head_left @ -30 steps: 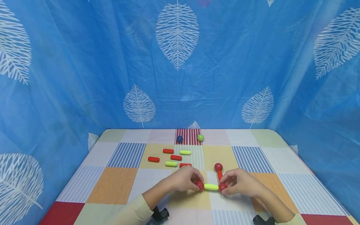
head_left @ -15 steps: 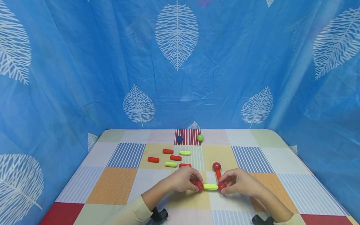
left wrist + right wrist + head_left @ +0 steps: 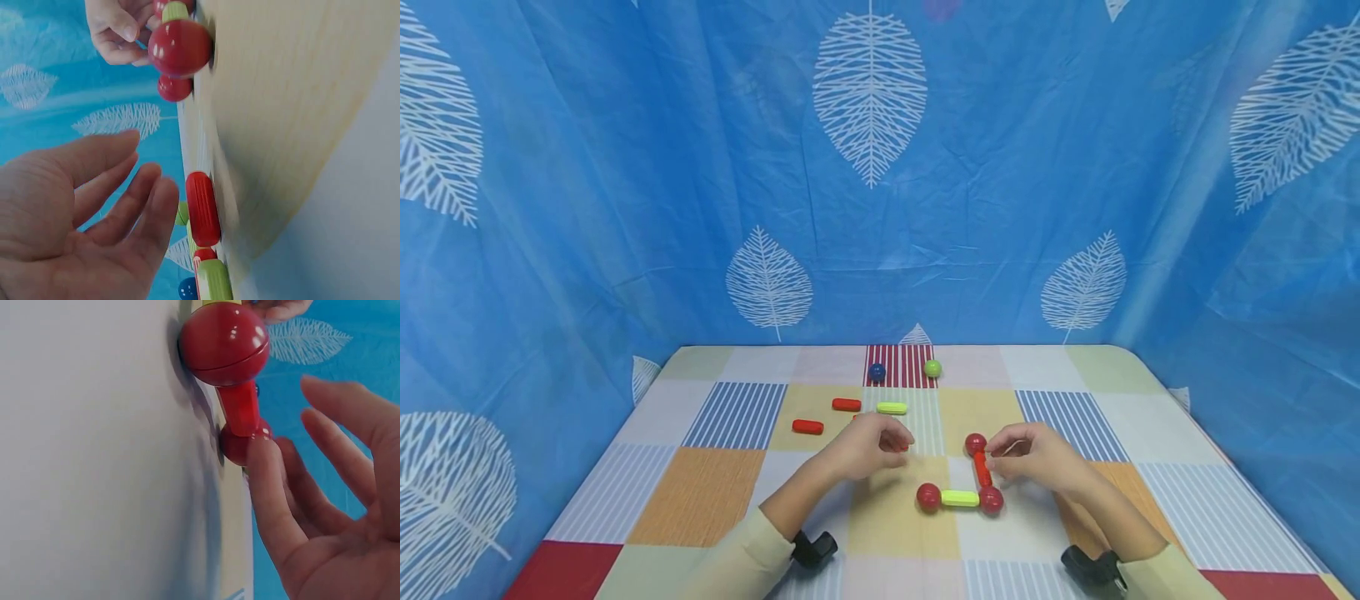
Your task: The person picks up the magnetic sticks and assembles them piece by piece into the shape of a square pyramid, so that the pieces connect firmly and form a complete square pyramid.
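Three red balls, a yellow-green rod (image 3: 959, 498) and a red rod (image 3: 982, 469) form an L on the cloth. The left ball (image 3: 928, 497) and corner ball (image 3: 991, 501) flank the yellow-green rod; the far ball (image 3: 975, 443) caps the red one. My right hand (image 3: 1037, 457) is beside the red rod, fingers loosely bent and spread, a fingertip overlapping the far ball in the right wrist view. Holding nothing, my left hand (image 3: 865, 446) hovers by a loose red rod (image 3: 203, 209), thumb and fingers apart; it hides part of the loose rods in the head view.
Further left lie loose red rods (image 3: 807, 427) and a yellow-green rod (image 3: 892, 408). A dark blue ball (image 3: 877, 372) and a green ball (image 3: 932, 368) sit near the table's far edge. A blue leaf-print curtain (image 3: 985, 208) encloses the back and sides.
My left hand has let go of the left red ball and moved up and left to the loose rods. My right hand has left the corner ball and shifted up along the red rod.
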`<action>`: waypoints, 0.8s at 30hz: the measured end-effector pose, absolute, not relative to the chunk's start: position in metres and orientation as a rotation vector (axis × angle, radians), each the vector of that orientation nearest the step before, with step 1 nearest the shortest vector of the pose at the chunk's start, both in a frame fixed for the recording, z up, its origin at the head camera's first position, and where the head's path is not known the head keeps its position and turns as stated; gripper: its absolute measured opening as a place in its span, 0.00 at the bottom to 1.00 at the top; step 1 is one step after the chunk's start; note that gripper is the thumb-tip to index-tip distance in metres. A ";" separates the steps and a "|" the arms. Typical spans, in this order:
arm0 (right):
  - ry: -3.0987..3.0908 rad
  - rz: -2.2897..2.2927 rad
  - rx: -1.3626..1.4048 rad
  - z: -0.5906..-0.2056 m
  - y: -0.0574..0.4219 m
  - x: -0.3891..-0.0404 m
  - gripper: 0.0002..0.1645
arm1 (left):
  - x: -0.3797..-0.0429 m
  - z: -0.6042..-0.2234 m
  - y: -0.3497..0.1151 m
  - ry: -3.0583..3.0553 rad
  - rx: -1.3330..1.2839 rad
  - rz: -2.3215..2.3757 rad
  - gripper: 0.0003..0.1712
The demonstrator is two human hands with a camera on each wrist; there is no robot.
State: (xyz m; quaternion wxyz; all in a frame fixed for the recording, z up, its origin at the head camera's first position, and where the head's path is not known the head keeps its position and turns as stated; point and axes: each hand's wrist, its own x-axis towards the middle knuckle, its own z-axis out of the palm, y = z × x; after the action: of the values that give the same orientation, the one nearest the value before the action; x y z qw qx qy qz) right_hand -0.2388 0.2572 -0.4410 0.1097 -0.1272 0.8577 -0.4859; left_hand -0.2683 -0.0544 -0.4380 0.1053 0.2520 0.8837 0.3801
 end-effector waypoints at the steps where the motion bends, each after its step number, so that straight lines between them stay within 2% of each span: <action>1: 2.549 -1.429 -0.356 -0.441 0.256 -0.241 0.13 | -0.270 -0.438 -0.055 2.626 0.728 1.120 0.11; 8: 2.653 -1.426 -0.200 -0.446 0.245 -0.256 0.15 | -0.273 -0.441 -0.056 2.712 0.627 1.150 0.09; 17: 2.643 -1.375 -0.258 -0.450 0.241 -0.265 0.16 | -0.279 -0.447 -0.053 2.772 0.551 1.062 0.13; 24: 2.618 -1.374 -0.274 -0.453 0.240 -0.267 0.16 | -0.282 -0.450 -0.053 2.795 0.589 0.994 0.13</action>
State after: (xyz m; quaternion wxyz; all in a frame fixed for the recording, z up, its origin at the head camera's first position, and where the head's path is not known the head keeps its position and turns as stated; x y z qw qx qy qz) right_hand -0.2672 0.2402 -0.4527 0.0862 -0.0919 0.8784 -0.4610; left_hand -0.2822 -0.0526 -0.4498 0.0587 0.1944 0.9225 0.3281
